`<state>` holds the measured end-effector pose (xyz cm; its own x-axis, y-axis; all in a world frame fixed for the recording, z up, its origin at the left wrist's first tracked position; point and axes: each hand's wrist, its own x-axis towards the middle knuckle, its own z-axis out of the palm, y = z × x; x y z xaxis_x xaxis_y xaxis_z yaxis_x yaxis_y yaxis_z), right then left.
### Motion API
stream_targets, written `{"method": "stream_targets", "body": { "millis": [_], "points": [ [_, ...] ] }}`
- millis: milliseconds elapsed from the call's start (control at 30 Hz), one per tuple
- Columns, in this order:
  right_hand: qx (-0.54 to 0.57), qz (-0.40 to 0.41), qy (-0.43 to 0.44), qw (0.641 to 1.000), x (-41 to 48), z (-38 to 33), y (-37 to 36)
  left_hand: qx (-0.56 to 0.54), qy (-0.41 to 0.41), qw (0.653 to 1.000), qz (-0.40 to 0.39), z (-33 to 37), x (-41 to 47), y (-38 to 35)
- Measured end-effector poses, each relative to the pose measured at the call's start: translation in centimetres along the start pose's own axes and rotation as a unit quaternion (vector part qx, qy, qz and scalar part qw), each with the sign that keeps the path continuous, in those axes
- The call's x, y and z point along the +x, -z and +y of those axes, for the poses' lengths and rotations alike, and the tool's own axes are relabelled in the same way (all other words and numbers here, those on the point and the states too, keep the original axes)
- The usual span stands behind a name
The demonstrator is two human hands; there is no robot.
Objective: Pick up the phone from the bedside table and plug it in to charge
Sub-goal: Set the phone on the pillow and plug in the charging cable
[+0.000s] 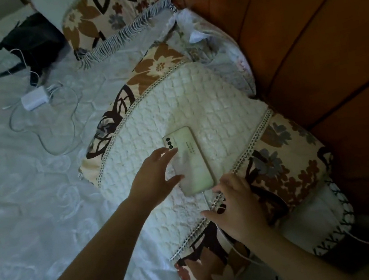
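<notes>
A pale phone (191,161) lies face down on a white quilted pillow (208,101), its camera end pointing away from me. A thin white cable (205,197) runs from the phone's near end toward me and off to the lower right. My left hand (154,177) hovers over the phone's left edge, fingers spread, with nothing in it. Just below the phone's near end, my right hand (235,205) rests on the pillow's edge with its fingers apart, over the cable. Whether its fingers touch the cable is unclear.
A white charger block (33,99) with a looped cable (53,128) lies on the white bedspread (15,194) at the left. A black bag (30,41) sits behind it. Floral pillows (111,12) and an orange padded headboard (307,31) fill the top and right.
</notes>
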<state>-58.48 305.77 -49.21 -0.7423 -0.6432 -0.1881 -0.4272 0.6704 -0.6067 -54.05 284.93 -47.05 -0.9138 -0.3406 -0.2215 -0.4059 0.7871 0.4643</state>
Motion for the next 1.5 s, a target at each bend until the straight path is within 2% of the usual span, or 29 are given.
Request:
{"method": "stream_targets", "body": {
  "millis": [133, 300, 433, 567, 733, 867, 1033, 1267, 1500],
  "points": [
    [-0.025, 0.002, -0.010, 1.000, -0.4, -0.1, -0.6, 0.024, -0.031, 0.997, -0.066, 0.5, 0.2, -0.4],
    [-0.023, 0.008, -0.020, 0.999, -0.3, 1.2, 0.4, -0.001, -0.024, 0.998, -0.053, 0.7, -0.7, -1.2],
    [-0.011, 0.019, -0.099, 0.995, -0.7, 4.6, 3.6, -0.001, -0.036, 0.998, -0.046, 1.1, -1.1, -1.6],
    [0.034, 0.036, -0.159, 0.986, -0.5, 7.7, 6.1, 0.047, -0.090, 0.993, -0.060, 2.1, -0.2, -2.0],
    [0.078, 0.029, -0.110, 0.990, 1.9, 7.5, 4.9, 0.126, -0.138, 0.978, -0.093, 3.1, 1.8, -2.1],
    [0.080, 0.028, -0.069, 0.994, 2.5, 7.2, 4.1, 0.095, -0.112, 0.985, -0.091, 2.9, 2.0, -2.9],
    [0.107, 0.092, -0.060, 0.988, 3.4, 7.7, 4.9, 0.068, -0.107, 0.991, -0.053, 2.9, 2.2, -3.4],
    [0.080, 0.052, -0.062, 0.993, 3.6, 7.5, 3.7, 0.112, -0.123, 0.982, -0.085, 1.7, 3.0, -2.0],
    [0.113, 0.073, -0.105, 0.985, 3.3, 6.5, 2.9, 0.012, -0.018, 1.000, -0.002, 1.1, 1.4, -2.3]
  ]
}}
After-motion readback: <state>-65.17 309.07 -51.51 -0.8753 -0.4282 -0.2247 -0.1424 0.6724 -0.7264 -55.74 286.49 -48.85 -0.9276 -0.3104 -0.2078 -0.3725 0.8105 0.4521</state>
